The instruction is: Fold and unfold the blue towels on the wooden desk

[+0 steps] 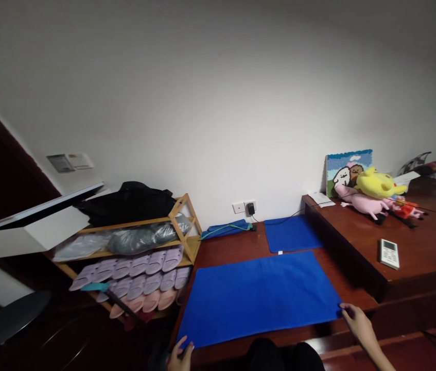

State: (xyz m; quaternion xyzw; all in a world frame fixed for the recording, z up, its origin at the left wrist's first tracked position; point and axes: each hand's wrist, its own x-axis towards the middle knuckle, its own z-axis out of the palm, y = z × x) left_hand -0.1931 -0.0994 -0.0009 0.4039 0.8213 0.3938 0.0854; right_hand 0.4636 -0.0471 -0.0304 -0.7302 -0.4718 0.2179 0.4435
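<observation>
A flat blue cloth (260,299) is spread over a low dark red wooden tabletop. At its near right corner, my right hand (354,320) pinches the edge between thumb and fingers. My left hand (179,356) is at the near left corner, its thumb and fingers curled about the cloth's edge; the lower part of that hand is cut off by the frame. Behind the spread cloth lies a second blue cloth (293,233) with a small white tag. A folded blue piece with a green cord (227,228) rests by the wall.
Left stands a wooden shoe rack (189,247) with several slippers (138,265), a black bag (133,203) and a white box (44,232). On the raised surface to the right are plush toys (368,201), a picture (349,170) and a remote control (389,253). A black plug (250,208) sits in the wall socket.
</observation>
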